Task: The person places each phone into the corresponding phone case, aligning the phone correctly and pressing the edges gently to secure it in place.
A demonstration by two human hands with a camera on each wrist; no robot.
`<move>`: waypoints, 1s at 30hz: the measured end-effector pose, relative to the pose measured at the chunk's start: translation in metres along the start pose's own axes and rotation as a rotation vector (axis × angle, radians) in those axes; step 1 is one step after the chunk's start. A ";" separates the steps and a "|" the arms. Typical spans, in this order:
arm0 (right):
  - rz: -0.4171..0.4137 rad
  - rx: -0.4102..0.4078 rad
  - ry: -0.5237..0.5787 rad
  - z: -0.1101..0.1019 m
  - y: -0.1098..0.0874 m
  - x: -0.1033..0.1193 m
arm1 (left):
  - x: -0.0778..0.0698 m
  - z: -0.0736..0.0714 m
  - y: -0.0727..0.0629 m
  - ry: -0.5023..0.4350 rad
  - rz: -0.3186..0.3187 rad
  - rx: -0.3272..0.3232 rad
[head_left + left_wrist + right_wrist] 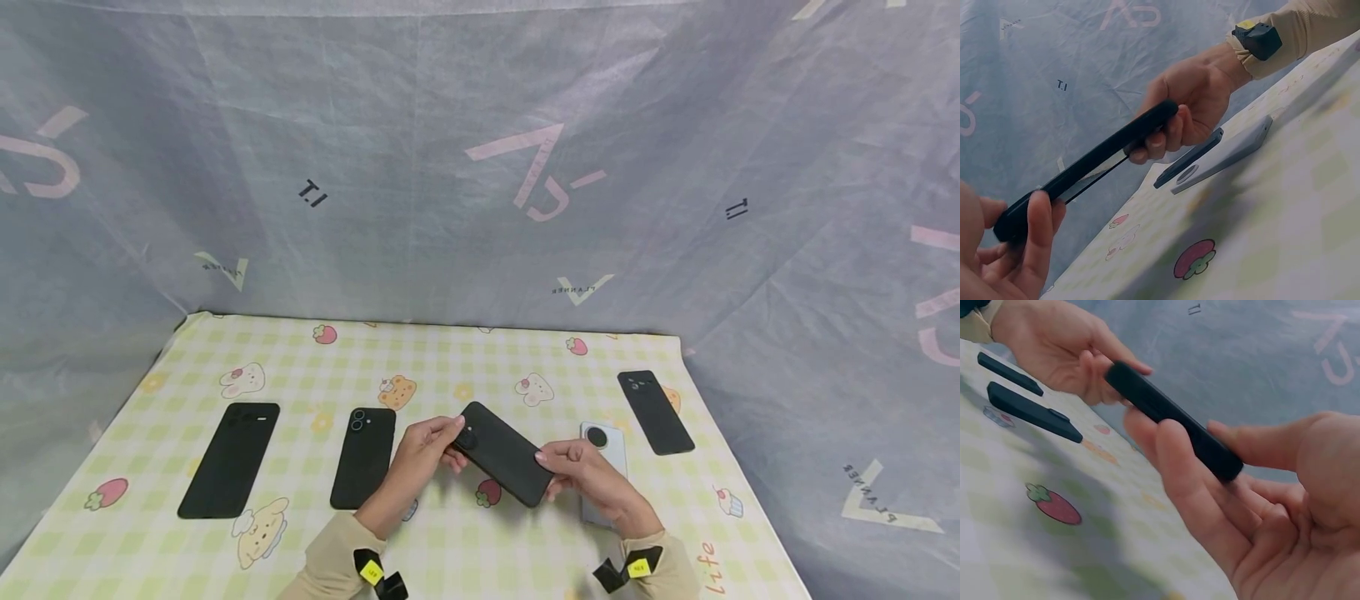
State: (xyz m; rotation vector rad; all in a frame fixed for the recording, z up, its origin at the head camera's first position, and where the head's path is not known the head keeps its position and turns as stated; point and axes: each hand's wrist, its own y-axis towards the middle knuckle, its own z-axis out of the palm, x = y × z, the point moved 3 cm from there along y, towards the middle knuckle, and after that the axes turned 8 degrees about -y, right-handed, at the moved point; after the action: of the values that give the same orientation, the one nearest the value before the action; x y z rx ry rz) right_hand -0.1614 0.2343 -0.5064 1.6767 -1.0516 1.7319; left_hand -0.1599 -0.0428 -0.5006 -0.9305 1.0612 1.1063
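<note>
Held phone (504,454): black, tilted, aloft over the middle of the worktop (135,550). Left hand (424,448) pinches the camera end, right hand (591,477) the opposite end.

Risk: gripped only near its ends — if either pinch slackens, it could pivot and drop, perhaps striking the white phone (615,448) toward the worktop's right edge.

Obscured: right hand covers part of the white phone; left forearm crosses a corner of the twin-lens phone (363,462). Worktop's near edge cut off. Pale strip under held phone, left wrist view — screen or reflection, cannot tell.
</note>
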 end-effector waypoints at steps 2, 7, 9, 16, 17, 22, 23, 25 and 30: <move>0.004 -0.035 0.021 0.004 0.000 -0.001 | 0.000 0.002 0.000 0.002 0.003 -0.040; 0.009 -0.123 0.074 0.013 -0.001 -0.002 | 0.003 0.007 -0.003 -0.035 -0.006 -0.105; 0.008 -0.161 0.078 0.015 -0.002 -0.001 | 0.005 0.011 -0.004 -0.054 -0.019 -0.108; 0.018 -0.270 0.055 0.029 -0.003 0.005 | 0.011 0.023 -0.013 -0.073 0.002 -0.070; 0.021 -0.283 0.056 0.032 -0.002 0.006 | 0.011 0.025 -0.014 -0.081 0.013 -0.068; 0.023 -0.341 0.056 0.041 0.000 0.008 | 0.013 0.030 -0.016 -0.106 0.049 -0.091; 0.023 -0.348 0.056 0.042 0.000 0.008 | 0.013 0.030 -0.016 -0.105 0.052 -0.097; 0.017 -0.355 0.050 0.044 0.001 0.008 | 0.012 0.030 -0.015 -0.096 0.053 -0.112; 0.016 -0.364 0.039 0.046 0.003 0.005 | 0.009 0.028 -0.013 -0.071 0.056 -0.130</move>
State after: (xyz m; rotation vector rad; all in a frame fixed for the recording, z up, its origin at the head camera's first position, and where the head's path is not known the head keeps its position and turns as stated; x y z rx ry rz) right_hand -0.1369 0.1946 -0.5044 1.4036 -1.2762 1.4683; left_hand -0.1410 -0.0164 -0.5021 -0.9616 0.9712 1.2577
